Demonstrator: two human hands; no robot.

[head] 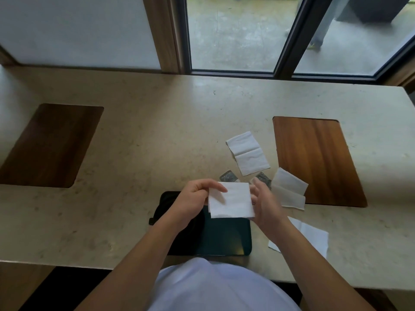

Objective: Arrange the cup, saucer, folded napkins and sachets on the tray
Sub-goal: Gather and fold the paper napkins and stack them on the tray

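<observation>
A white folded napkin (231,199) is held above the dark tray (224,239) by both hands. My left hand (193,198) pinches its left edge and my right hand (265,205) grips its right edge. The tray lies on the counter near the front edge, partly hidden under my arms. Two small grey sachets (228,176) (261,178) lie just beyond the held napkin. Other white napkins lie on the counter: one opened out (247,152), one half-folded (289,189), and one by my right forearm (314,239). No cup or saucer is visible.
The beige stone counter (146,142) has a dark wooden inset at the left (49,144) and another at the right (316,160). A window with dark frames (285,41) stands behind the counter. A wooden post (161,30) rises beside it.
</observation>
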